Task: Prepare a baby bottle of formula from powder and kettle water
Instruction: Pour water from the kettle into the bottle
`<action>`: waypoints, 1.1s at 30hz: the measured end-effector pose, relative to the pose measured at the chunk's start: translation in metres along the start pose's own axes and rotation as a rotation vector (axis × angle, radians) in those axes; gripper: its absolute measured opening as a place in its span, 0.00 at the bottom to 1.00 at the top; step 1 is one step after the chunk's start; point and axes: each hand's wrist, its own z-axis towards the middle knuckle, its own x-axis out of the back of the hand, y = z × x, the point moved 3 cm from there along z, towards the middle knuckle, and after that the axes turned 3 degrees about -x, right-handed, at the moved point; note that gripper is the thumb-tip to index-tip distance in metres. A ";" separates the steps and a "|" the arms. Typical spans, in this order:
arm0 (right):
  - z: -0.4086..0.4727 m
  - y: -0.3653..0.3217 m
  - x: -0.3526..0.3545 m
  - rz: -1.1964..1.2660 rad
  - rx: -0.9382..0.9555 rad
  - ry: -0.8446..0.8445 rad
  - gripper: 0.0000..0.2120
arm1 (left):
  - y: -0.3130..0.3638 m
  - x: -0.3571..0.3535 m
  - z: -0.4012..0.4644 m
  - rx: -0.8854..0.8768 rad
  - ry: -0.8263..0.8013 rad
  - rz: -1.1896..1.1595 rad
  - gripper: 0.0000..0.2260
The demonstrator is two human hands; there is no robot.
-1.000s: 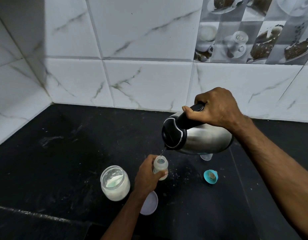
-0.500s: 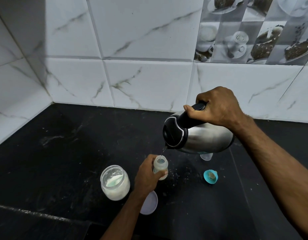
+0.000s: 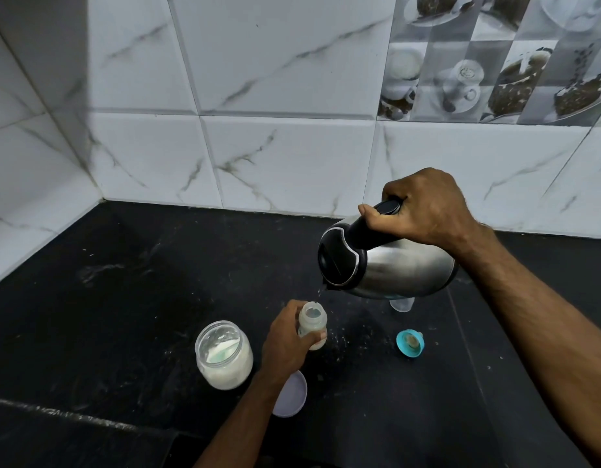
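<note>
A small translucent baby bottle (image 3: 313,324) stands uncapped on the black counter (image 3: 123,298), and my left hand (image 3: 287,342) grips its side. Above and to its right, my right hand (image 3: 424,207) holds the black handle of a steel kettle (image 3: 393,268), tipped with its spout toward the bottle's mouth. A thin trickle of water falls from the spout. An open glass jar of white powder (image 3: 224,354), with a teal scoop inside, sits left of the bottle.
The teal bottle collar with its teat (image 3: 409,343) lies right of the bottle. A clear cap (image 3: 401,304) stands partly under the kettle. The jar's pale lid (image 3: 290,395) lies beneath my left wrist. Spilled powder specks dot the counter. Tiled walls close the back and left.
The kettle has lifted slightly and tipped back a little; the stream has thinned to a trickle. The bottle and my left hand have stayed in place.
</note>
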 end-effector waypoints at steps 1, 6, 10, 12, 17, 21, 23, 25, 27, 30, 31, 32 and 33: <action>0.000 0.000 0.000 0.000 0.002 0.001 0.25 | 0.000 0.000 0.000 -0.001 0.002 -0.003 0.20; 0.000 0.001 0.000 0.006 0.005 0.000 0.29 | 0.000 0.000 0.000 0.004 0.003 -0.011 0.20; 0.000 0.001 0.001 0.006 0.012 -0.001 0.29 | -0.001 -0.001 0.000 0.013 -0.006 -0.001 0.20; 0.000 0.001 0.001 0.013 0.010 0.004 0.29 | -0.001 0.000 0.000 0.010 -0.002 -0.002 0.20; 0.000 0.001 0.000 0.016 0.007 0.018 0.29 | -0.001 0.000 0.000 0.012 -0.001 -0.003 0.20; 0.000 0.002 -0.002 0.015 0.006 0.013 0.28 | -0.001 -0.001 0.000 0.011 -0.006 -0.002 0.20; -0.001 0.003 -0.002 0.017 0.002 0.013 0.27 | -0.001 -0.001 0.000 0.010 -0.001 -0.002 0.20; -0.001 0.003 -0.003 0.014 0.003 0.013 0.26 | 0.000 -0.001 0.000 0.011 0.001 0.001 0.20; -0.001 0.003 -0.003 0.018 0.004 0.011 0.26 | -0.001 -0.001 0.000 0.009 0.002 0.003 0.20; 0.000 0.004 -0.003 0.020 0.010 0.011 0.27 | -0.001 0.000 0.000 0.011 0.005 -0.002 0.20; 0.000 0.004 -0.003 0.021 0.010 0.011 0.28 | -0.001 0.000 0.000 0.011 0.006 -0.003 0.20; 0.000 0.004 -0.003 0.022 0.011 0.012 0.28 | -0.001 0.000 0.000 0.011 0.006 -0.002 0.20; 0.000 0.004 -0.003 0.023 0.010 0.013 0.28 | -0.001 0.000 0.000 0.010 0.006 0.000 0.20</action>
